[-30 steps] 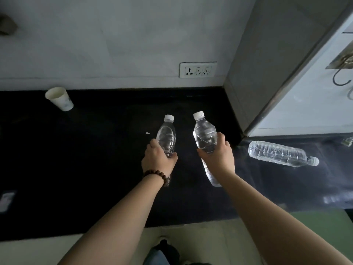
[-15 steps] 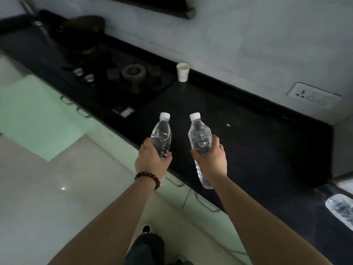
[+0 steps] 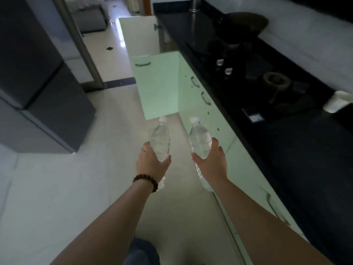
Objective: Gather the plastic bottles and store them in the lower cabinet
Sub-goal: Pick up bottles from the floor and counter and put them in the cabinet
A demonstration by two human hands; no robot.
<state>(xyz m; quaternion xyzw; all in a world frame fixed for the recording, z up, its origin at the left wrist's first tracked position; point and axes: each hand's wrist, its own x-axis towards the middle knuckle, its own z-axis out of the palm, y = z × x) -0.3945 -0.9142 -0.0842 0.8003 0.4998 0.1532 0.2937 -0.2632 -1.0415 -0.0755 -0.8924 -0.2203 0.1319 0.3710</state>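
The left hand grips one clear plastic bottle; the right hand grips a second bottle, fingers wrapped round each body, caps pointing forward. Since a moment ago the view has swung from the black counter to the floor and green lower cabinets, suggesting transport is underway. An open cabinet door stands ahead; its interior is hidden.

Home kitchen: gas hob, black countertop, green cabinets.
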